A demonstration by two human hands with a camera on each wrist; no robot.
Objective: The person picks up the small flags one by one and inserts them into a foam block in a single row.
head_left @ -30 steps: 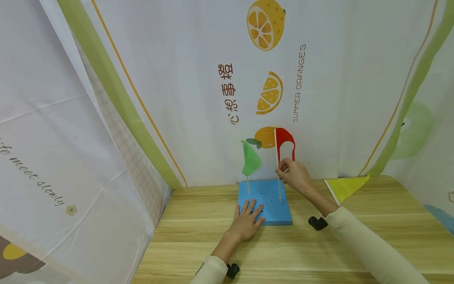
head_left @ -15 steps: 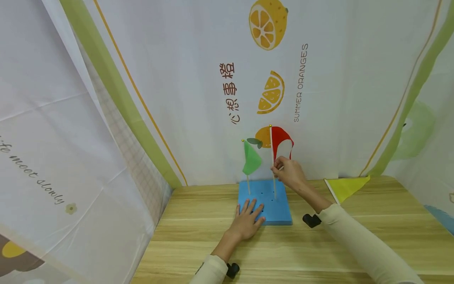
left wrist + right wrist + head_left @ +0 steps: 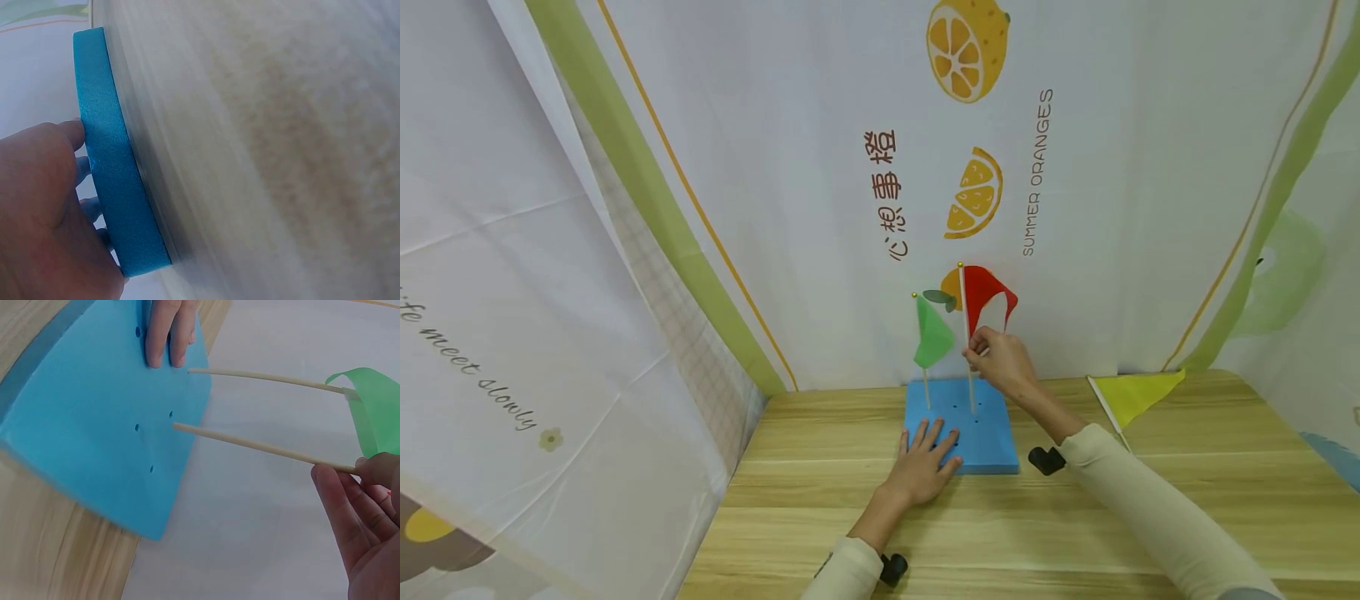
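Note:
A blue foam board [image 3: 992,450] with small holes lies at the table's far edge. My left hand [image 3: 920,471] rests on its near-left part, fingers spread; in the left wrist view the thumb lies at the board's [image 3: 115,156] edge. My right hand [image 3: 1003,360] pinches the stick [image 3: 262,447] of a red flag [image 3: 981,292] between thumb and fingers. The stick points down at the board close to several holes; whether its tip touches the surface I cannot tell. To its left a green flag [image 3: 932,337] stands upright in the board.
A yellow flag [image 3: 1138,396] lies on the wooden table [image 3: 820,500] to the right, near the back. Behind the board hangs a white cloth [image 3: 805,250] printed with oranges. Black wrist devices [image 3: 1047,460] sit at both wrists.
My right hand has moved left with the red flag, bringing its stick from the board's right edge nearer the middle holes. The left hand has stayed in place.

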